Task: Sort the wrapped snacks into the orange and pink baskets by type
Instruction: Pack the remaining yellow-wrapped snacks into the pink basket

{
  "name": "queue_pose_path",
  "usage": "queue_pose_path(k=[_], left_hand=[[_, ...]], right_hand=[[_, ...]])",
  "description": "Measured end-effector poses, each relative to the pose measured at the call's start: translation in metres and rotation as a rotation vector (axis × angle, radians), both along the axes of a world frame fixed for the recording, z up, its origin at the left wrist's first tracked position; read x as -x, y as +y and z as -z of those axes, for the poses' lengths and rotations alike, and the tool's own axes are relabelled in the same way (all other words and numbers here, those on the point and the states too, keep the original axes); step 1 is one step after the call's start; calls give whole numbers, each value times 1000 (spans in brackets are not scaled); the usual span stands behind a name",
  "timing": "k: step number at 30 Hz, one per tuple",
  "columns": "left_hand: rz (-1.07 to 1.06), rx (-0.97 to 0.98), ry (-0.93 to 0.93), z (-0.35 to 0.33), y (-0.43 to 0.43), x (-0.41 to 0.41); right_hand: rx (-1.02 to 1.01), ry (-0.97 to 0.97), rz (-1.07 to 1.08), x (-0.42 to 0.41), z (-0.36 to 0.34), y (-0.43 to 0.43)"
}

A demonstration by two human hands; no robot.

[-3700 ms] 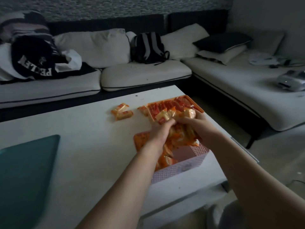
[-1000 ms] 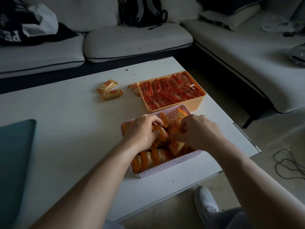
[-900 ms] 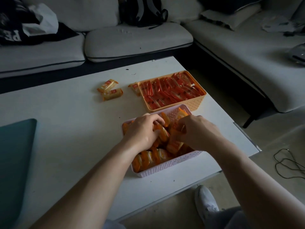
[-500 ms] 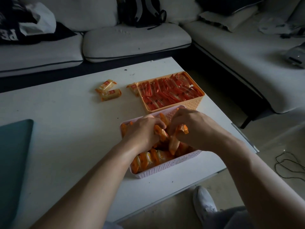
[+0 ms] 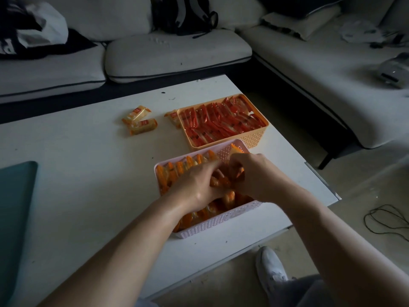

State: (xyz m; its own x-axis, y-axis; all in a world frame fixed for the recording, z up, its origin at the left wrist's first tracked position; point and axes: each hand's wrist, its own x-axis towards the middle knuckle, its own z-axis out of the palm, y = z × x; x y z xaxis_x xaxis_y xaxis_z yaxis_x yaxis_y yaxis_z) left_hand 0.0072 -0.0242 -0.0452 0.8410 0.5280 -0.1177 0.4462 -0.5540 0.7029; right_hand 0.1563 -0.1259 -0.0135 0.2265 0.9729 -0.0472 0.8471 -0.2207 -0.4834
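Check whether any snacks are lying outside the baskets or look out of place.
Yes. A pair of wrapped snacks lies loose on the table, left of the orange basket, and a third snack sits against that basket's left wall, outside it. They look unsorted.

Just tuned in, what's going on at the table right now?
A person's left hand and right hand are in the pink basket, among the orange-wrapped snacks. The right hand pinches one, but the left hand's grip is unclear. The orange basket behind is packed with red-wrapped snacks. Three pale snacks lie loose on the table.
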Motion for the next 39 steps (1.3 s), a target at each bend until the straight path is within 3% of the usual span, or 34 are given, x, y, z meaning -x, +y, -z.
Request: queue_pose_path(k=[5, 9, 13, 18, 30, 35, 39], left_hand=[[15, -102, 136, -3, 1, -2], [39, -56, 145, -4, 6, 0], [24, -37, 107, -3, 9, 2], [20, -33, 99, -2, 10, 4], [10, -66, 103, -4, 6, 5], [-9, -156, 190, -4, -8, -3], [16, -193, 195, -2, -12, -5]], right_hand=[[-96, -27, 201, -34, 1, -4], [234, -170, 95, -18, 6, -7], [236, -398, 49, -8, 9, -3], [382, -374, -40, -4, 7, -4], [-11, -263, -31, -13, -19, -7], [100, -154, -103, -16, -20, -8], [97, -223, -88, -13, -29, -12]])
